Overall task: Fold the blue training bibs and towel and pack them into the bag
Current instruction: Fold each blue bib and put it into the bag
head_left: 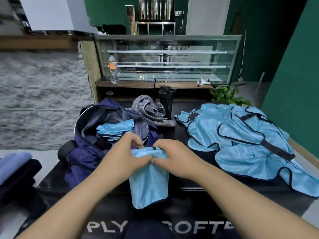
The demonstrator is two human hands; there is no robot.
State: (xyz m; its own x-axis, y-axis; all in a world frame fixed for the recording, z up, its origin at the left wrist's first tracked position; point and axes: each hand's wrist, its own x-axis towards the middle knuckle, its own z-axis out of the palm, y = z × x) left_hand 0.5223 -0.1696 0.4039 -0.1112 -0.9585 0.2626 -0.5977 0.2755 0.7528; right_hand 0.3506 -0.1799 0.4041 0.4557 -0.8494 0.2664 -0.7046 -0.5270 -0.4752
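Observation:
A light blue bib (149, 180), folded into a narrow strip, hangs in front of me over the black box (193, 219). My left hand (126, 154) and my right hand (174, 156) both pinch its top edge, thumbs close together. The open navy bag (82, 152) lies to the left, with several folded blue bibs (114, 129) stacked inside it. A heap of unfolded blue bibs (241, 140) with dark trim spreads over the right of the box. A grey striped towel (148, 107) lies crumpled behind the bag.
A black bottle (166, 101) stands behind the towel. A glass display case (165, 59) with a plastic bottle (113, 69) on its ledge fills the back. A blue roll (12, 165) lies at the far left. A green plant (227, 95) sits at the back right.

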